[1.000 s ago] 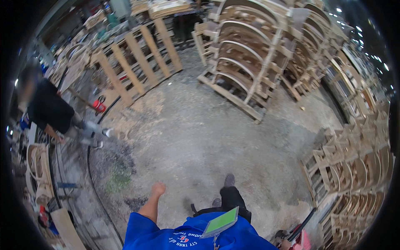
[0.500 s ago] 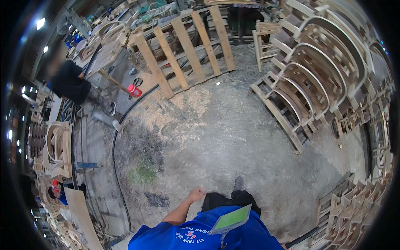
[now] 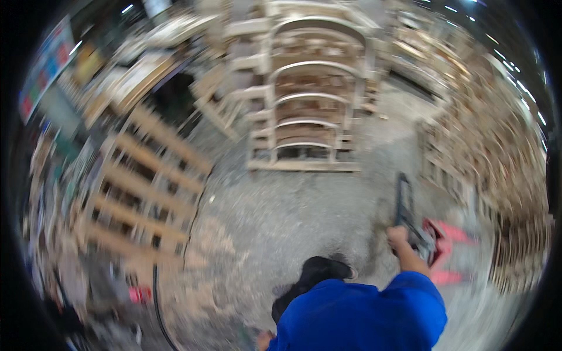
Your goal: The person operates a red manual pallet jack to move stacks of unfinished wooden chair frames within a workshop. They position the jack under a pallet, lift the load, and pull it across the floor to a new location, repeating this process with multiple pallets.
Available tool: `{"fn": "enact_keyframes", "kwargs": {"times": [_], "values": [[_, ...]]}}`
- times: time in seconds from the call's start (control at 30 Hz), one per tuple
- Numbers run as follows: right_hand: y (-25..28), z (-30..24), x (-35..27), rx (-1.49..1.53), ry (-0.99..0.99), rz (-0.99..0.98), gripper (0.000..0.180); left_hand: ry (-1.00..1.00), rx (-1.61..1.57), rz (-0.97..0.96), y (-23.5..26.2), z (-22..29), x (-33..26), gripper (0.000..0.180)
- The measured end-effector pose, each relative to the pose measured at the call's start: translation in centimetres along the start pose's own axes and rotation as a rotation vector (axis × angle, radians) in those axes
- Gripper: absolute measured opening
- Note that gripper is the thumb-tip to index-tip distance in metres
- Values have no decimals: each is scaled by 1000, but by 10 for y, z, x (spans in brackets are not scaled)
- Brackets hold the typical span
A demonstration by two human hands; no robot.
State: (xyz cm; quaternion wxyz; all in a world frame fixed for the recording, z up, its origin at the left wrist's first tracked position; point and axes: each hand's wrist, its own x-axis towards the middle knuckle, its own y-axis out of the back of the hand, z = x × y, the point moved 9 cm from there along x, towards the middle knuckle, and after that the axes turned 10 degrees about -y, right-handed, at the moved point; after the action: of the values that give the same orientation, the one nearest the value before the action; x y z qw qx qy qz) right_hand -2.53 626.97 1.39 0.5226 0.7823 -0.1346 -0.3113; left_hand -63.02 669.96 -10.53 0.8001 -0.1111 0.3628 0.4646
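Note:
To my right stands a pallet jack with a dark handle [image 3: 404, 199] and red forks and body [image 3: 443, 245]. My right hand [image 3: 398, 236] is closed around the handle's shaft, below its loop-shaped end, with the arm stretched out to the side. Low beside my body, at the bottom of the view, a small part of my left hand [image 3: 264, 339] shows; it is blurred and its fingers cannot be made out.
Ahead, a tall stack of curved wooden chair frames [image 3: 313, 111] rests on a pallet [image 3: 304, 167]. A slatted wooden pallet [image 3: 146, 181] is at the left. Many stacked wooden parts [image 3: 518, 245] line the right side. A black hose [image 3: 157, 304] runs across the floor at lower left.
My view has swung right, so the chair-frame stack is now ahead and the slatted pallet to the left. The pallet jack and my right hand on it have come into plain view.

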Motion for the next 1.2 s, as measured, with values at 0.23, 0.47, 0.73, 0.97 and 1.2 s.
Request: {"fn": "enact_keyframes", "kwargs": {"times": [0.23,0.47,0.73,0.97,1.2], "values": [[-118,-83,-181,183,-160,-159,24,-109,243,42,183,122,128,26],[-191,-184,-357,119,-34,-271,49,-233,337,-42,298,218,224,20],[-231,-182,-559,103,167,-281,53,-903,849,-445,224,330,283,27],[-213,-96,-742,59,309,-240,51,-1630,877,-784,153,443,207,77],[-107,31,-925,152,357,139,49,-2052,352,-1229,187,448,42,39]]}}
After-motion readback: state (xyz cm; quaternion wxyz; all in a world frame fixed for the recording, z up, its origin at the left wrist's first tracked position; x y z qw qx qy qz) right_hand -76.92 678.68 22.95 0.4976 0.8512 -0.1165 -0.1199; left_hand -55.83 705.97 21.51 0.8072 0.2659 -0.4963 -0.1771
